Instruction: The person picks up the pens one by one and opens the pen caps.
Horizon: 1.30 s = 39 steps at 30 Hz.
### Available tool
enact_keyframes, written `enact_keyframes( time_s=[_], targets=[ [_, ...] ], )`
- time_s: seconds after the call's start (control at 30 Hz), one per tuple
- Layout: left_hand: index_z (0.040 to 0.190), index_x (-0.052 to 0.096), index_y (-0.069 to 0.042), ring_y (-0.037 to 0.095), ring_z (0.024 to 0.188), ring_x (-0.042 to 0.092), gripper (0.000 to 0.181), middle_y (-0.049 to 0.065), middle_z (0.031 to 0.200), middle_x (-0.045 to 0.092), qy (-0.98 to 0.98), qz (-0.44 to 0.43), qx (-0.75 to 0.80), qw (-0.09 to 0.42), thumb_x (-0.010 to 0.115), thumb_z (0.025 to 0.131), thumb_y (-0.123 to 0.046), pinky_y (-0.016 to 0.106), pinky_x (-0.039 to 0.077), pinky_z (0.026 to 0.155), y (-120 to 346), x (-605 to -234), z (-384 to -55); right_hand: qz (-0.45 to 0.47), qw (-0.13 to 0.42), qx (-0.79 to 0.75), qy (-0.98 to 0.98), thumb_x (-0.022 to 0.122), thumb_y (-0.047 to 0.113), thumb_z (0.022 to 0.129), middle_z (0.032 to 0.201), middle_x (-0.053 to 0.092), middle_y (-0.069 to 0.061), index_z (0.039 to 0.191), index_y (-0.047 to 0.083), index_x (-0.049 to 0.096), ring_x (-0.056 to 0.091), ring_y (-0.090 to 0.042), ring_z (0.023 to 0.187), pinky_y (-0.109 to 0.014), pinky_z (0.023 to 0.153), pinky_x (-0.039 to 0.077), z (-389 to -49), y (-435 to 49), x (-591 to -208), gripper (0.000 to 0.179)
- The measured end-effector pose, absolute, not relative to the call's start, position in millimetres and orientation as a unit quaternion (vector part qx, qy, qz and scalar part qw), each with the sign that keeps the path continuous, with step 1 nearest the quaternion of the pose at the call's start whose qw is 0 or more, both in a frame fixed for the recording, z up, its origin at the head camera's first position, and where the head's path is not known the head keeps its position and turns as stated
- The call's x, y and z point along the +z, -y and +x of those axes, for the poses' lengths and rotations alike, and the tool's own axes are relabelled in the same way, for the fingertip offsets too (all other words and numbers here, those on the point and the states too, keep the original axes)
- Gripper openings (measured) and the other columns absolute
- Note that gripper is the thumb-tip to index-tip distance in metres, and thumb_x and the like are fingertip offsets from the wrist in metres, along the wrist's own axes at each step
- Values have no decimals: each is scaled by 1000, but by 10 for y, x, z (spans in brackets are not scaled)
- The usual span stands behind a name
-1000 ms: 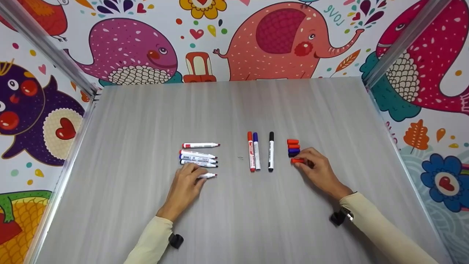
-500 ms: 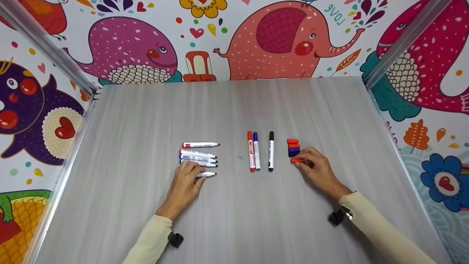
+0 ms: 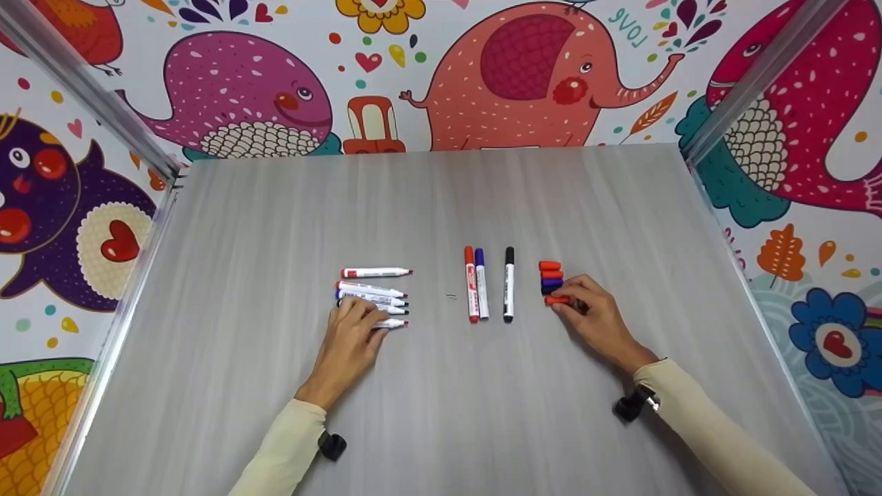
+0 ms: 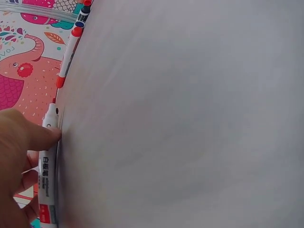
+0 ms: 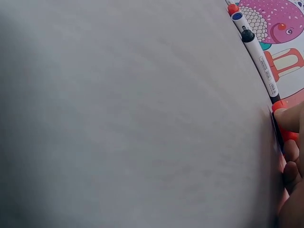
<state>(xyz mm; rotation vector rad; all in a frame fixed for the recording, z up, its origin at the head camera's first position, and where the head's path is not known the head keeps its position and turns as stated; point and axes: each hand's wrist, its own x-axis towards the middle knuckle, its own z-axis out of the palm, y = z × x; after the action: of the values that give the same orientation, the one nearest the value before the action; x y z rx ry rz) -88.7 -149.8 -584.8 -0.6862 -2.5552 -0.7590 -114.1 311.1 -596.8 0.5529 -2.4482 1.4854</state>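
Observation:
In the head view my left hand [image 3: 350, 344] pinches an uncapped red whiteboard marker [image 3: 395, 323], which lies flat with its tip to the right. Just beyond it lie several uncapped markers: a black one [image 3: 397, 310], partly under my fingers, a blue-ended one [image 3: 379, 299], and two red ones, the farther [image 3: 377, 273] set apart. On the right side, my right hand [image 3: 596, 313] pinches a loose red marker cap [image 3: 555, 300] against the table. Above that cap sit two red caps [image 3: 550, 266], a blue cap [image 3: 552, 283] and a dark cap partly hidden by my fingers.
Between the hands stand three capped markers side by side, pointing away: red [image 3: 472, 286], blue [image 3: 481, 286] and black [image 3: 509, 286]. Small dark marks [image 3: 451, 297] show on the grey wood-look table [image 3: 427, 207]. Cartoon-printed walls [image 3: 386, 69] enclose the back and sides.
My left hand has slid the red marker slightly away from me, closer to the other uncapped markers. The right hand and its cap have stayed almost still.

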Motion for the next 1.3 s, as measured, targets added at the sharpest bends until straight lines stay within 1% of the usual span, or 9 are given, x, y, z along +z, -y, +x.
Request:
enact_keyframes(
  time_s=[0.27,0.47,0.7,0.8,1.03,1.3],
  targets=[
    [102,81,-8,31,108,57,18,6,103,69,913,-245,-266,190,91,87,-4,50,43,84,1490,-5834,-904,191,125,504,833,85,-16,86,109,69,-14,105,4,83,59,-27,82,-17,70,46,-1161,-3069,-5993,27],
    [100,81,-10,32,109,57,17,5,103,69,914,-247,-260,191,90,87,-6,50,43,85,1476,-5827,-918,187,138,499,835,85,-18,83,108,69,-15,104,2,83,58,-23,80,-15,69,44,-1168,-3047,-5999,29],
    [101,82,-9,32,111,56,17,6,105,69,913,-246,-261,193,91,87,-6,51,43,86,1471,-5825,-927,184,124,499,838,84,-16,87,109,68,-12,106,4,84,60,-24,82,-15,70,46,-1167,-3057,-5985,28],
    [102,81,-9,32,112,56,17,7,106,68,915,-245,-259,190,91,88,-5,51,44,87,1472,-5821,-930,179,121,499,839,84,-17,87,109,68,-12,106,3,84,60,-24,82,-15,70,46,-1169,-3056,-5984,28],
    [101,81,-10,34,112,56,20,8,108,67,908,-254,-261,206,91,85,-4,54,45,87,1468,-5812,-960,181,125,492,842,85,-16,86,110,67,-13,107,1,83,59,-25,82,-17,70,46,-1173,-3056,-5963,28],
    [107,81,-9,35,116,55,23,9,112,68,911,-251,-257,202,89,86,-4,57,46,93,1450,-5791,-953,194,127,493,838,86,-13,87,110,67,-13,110,0,82,61,-30,85,-19,73,48,-1155,-3048,-5909,27]
  ],
)
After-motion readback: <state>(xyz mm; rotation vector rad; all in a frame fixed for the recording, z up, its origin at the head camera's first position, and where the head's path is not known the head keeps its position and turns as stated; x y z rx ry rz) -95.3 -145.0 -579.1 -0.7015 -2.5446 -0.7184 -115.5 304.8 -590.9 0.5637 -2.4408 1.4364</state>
